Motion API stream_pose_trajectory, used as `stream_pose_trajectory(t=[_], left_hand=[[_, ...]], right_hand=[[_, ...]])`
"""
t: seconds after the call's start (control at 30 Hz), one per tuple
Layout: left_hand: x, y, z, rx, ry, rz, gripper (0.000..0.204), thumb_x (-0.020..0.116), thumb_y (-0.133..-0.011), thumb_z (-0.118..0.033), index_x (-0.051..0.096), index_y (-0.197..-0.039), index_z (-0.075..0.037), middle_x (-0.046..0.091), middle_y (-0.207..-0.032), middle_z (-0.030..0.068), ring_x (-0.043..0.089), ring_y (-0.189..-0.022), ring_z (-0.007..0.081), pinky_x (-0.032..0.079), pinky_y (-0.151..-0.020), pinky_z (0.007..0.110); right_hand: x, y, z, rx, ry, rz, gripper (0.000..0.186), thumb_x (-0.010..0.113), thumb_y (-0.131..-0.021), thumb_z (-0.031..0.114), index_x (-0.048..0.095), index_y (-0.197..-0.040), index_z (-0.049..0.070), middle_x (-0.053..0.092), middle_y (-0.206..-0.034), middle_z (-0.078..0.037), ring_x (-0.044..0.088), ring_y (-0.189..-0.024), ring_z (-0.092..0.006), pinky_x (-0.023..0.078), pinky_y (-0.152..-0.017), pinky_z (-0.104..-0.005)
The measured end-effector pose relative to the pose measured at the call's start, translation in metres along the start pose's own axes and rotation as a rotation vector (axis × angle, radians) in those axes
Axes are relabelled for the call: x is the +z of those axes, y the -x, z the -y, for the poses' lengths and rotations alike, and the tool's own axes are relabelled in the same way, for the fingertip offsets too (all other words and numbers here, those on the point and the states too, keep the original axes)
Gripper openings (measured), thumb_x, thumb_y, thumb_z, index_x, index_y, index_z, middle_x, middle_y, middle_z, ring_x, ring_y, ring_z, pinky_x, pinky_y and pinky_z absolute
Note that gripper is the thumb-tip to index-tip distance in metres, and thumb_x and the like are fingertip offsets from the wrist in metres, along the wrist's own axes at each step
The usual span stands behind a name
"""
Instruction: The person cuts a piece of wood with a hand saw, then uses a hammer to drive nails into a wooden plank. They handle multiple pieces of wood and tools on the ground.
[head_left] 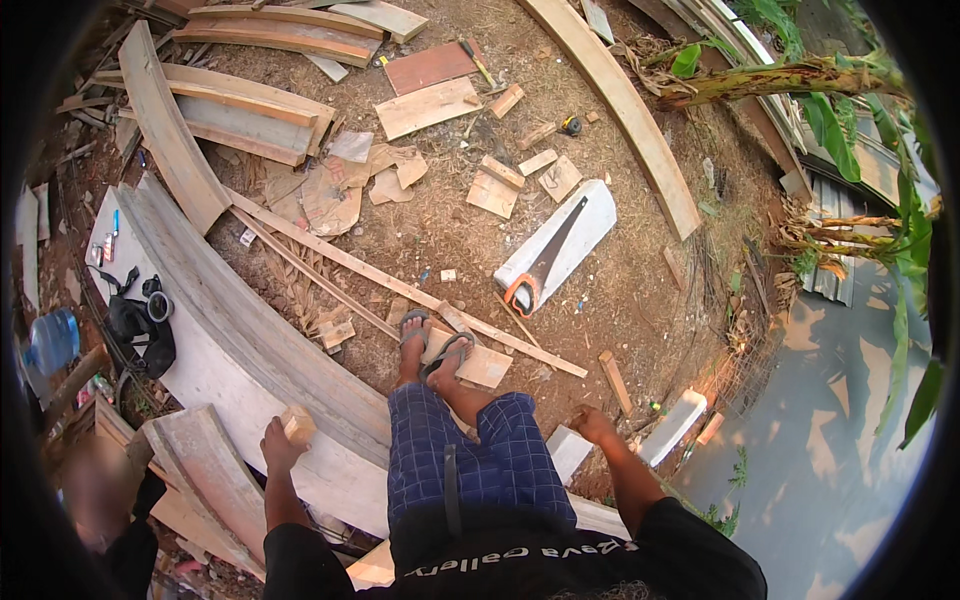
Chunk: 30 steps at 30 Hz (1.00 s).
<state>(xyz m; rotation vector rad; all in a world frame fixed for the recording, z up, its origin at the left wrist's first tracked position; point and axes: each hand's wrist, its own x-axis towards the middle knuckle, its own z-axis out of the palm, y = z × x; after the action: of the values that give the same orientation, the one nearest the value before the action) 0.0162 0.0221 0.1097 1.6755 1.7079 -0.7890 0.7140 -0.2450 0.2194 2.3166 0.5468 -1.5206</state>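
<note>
My left hand (281, 446) is closed around a small wood block (298, 425), held over the long pale board (225, 375) on my left. Curled fingers show on my right hand (596, 426), out to the right of my knees. Whatever those fingers hold, if anything, is too small or hidden to make out. Just beside that hand is the end of a whitish plank (568, 452). Farther ahead, a handsaw (548, 262) with an orange and black handle lies across a white board (592, 226) on the ground.
Long thin strips (400, 292) cross the ground by my sandalled feet. Curved planks (165, 130) pile up at left. A black camera (150, 320) and a water jug (52, 342) are left. Offcuts (493, 188), a tape measure (571, 126) and a hammer (478, 65) lie ahead. Another person is lower left.
</note>
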Motion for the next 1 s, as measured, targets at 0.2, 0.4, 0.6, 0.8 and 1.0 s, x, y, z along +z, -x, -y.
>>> stream_pose_trajectory(t=[0.2,0.4,0.6,0.8,1.0], left_hand=[[-0.009,0.006,-0.094,-0.209,0.152,0.036,0.095,0.097,-0.056,-0.048,0.048,-0.125,-0.006,0.06,-0.123,0.0183,0.062,-0.113,0.0395,0.054,-0.095,0.052],[-0.078,-0.058,-0.231,-0.011,0.645,0.201,0.113,0.093,-0.058,-0.058,0.049,-0.133,0.014,0.06,-0.132,0.0325,0.063,-0.121,0.0415,0.052,-0.101,0.046],[-0.268,-0.13,-0.414,0.412,0.896,-0.191,0.124,0.069,-0.076,-0.075,0.03,-0.151,0.016,0.049,-0.144,0.0392,0.051,-0.137,0.0436,0.04,-0.114,0.045],[-0.377,-0.11,-0.518,0.565,0.765,-0.343,0.094,0.068,-0.086,-0.06,0.044,-0.148,0.007,0.057,-0.138,0.0341,0.057,-0.129,0.0433,0.045,-0.108,0.045],[-0.256,-0.127,-0.484,0.376,0.422,0.024,0.06,0.067,-0.094,-0.042,0.063,-0.13,0.006,0.068,-0.124,0.0255,0.065,-0.118,0.0333,0.049,-0.102,0.039]], right_hand=[[0.037,0.035,-0.07,-0.143,-0.113,0.053,0.043,0.074,-0.086,0.027,0.07,-0.12,0.001,0.071,-0.117,-0.021,0.072,-0.095,-0.0338,0.056,-0.087,-0.0404],[-0.041,0.058,0.025,-0.235,-0.41,-0.113,0.047,0.07,-0.087,0.021,0.065,-0.127,-0.003,0.074,-0.092,-0.017,0.07,-0.08,-0.0209,0.055,-0.073,-0.0361],[-0.113,0.015,0.066,-0.449,-0.535,-0.251,0.043,0.069,-0.088,0.021,0.066,-0.126,-0.001,0.074,-0.093,-0.015,0.071,-0.083,-0.0214,0.055,-0.077,-0.0354],[-0.158,-0.024,0.037,-0.338,-0.708,-0.294,0.04,0.069,-0.09,0.019,0.066,-0.126,0.004,0.071,-0.091,-0.01,0.069,-0.08,-0.0186,0.055,-0.07,-0.0332],[-0.171,-0.095,-0.03,-0.036,-0.995,-0.278,0.031,0.065,-0.087,0.009,0.07,-0.117,0.003,0.07,-0.084,-0.009,0.066,-0.067,-0.0202,0.052,-0.051,-0.0363]])
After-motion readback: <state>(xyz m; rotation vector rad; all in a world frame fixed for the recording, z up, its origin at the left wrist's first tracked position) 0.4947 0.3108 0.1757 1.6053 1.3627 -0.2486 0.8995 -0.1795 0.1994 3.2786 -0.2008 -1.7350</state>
